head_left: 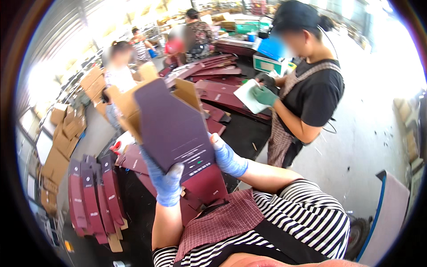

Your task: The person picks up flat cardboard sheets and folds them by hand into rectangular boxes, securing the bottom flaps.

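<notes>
While both gloved hands are raised in front of the person's chest, the scene reads as follows.

Left hand: the left hand [167, 184], in a blue glove, has its grip clamped on the near left edge of a dark purple box blank [171, 129], fingers wrapped over the front face.

Right hand: the right hand [227, 158], also in a blue glove, has its grip clamped on the right edge of the same box blank, thumb on the front.

Box blank: held up in the air between the two hands, tilted, above the near part of the dark surface [242, 129]; its purple printed face is toward the camera, and its brown cardboard flaps [187, 91] stick out at the far end.

Under the hands: more maroon blanks [207, 184] lie just below the held one, near the person's checked apron [222, 222].

Left side: a stack of folded maroon boxes [93, 196] stands on end at the near left, well apart from the hands; brown cardboard pieces [62, 133] are piled farther left.

Far surface: flat maroon sheets [218, 71] are spread across the far part of the surface.

Right side: a co-worker in a black shirt stands at the far right, green-gloved hand [265, 95] holding a white sheet [249, 95].

Far background: other people work at the far end.
</notes>
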The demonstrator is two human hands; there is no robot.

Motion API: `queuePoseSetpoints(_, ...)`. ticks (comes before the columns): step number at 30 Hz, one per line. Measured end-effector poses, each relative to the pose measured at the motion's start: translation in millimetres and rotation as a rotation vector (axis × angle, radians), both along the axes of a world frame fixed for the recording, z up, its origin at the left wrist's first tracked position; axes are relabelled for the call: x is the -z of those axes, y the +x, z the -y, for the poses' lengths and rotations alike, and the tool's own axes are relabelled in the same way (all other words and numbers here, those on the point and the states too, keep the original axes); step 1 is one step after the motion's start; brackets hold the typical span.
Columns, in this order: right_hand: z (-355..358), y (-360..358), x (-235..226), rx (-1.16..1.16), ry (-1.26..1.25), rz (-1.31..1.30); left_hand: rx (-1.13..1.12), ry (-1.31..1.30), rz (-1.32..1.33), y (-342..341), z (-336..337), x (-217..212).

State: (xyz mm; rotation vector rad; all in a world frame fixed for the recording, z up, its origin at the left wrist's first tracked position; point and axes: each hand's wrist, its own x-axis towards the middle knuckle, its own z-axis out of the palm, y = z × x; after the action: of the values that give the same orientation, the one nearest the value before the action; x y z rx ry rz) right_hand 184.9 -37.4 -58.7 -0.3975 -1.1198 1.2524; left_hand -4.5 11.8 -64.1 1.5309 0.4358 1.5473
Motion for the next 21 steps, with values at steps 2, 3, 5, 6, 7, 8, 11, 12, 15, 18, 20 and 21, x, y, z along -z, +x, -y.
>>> queuePoseSetpoints(2,6.8,3.9,-18.9,0.074,0.188,0.039,-0.006,-0.003,-0.025,1.7,3.0,2.0)
queuePoseSetpoints(3,14.2,5.0,-30.0,0.143,0.267,0.063,0.015,-0.043,-0.03,4.0,10.1,-8.2)
queuePoseSetpoints(5,20.4,4.0,-36.3,0.293,0.287,0.132,0.045,-0.092,-0.037,12.5,13.3,-10.1)
queuePoseSetpoints(6,21.1,2.7,-37.5,0.415,0.322,0.205,-0.074,-0.024,-0.084,18.3,11.8,-9.6)
queuePoseSetpoints(7,21.0,2.1,-36.3,0.418,0.315,0.206,-0.194,0.044,-0.131,24.2,11.6,-11.1)
queuePoseSetpoints(8,20.7,1.7,-34.7,0.542,0.376,0.326,-0.179,0.065,-0.158,26.3,15.7,-15.5)
queuePoseSetpoints(11,25.8,1.5,-43.1,0.738,0.434,0.572,-0.433,0.169,-0.332,36.4,17.7,-15.8)
queuePoseSetpoints(12,27.5,0.1,-50.5,0.787,0.432,0.584,-0.409,0.178,-0.289,41.7,19.7,-16.5)
queuePoseSetpoints(15,27.1,-2.0,-60.5,0.828,0.4,0.624,-0.521,0.22,-0.352,48.3,19.3,-12.5)
queuePoseSetpoints(18,22.6,-5.5,-62.9,0.834,0.435,0.638,-0.347,0.065,-0.247,51.8,33.2,-17.7)
queuePoseSetpoints(20,21.7,0.0,-62.4,0.8,0.475,0.622,-0.362,0.109,-0.343,47.0,32.3,-14.7)
queuePoseSetpoints(21,19.0,2.3,-63.5,0.745,0.525,0.601,-0.382,0.132,-0.39,42.0,32.2,-14.0)
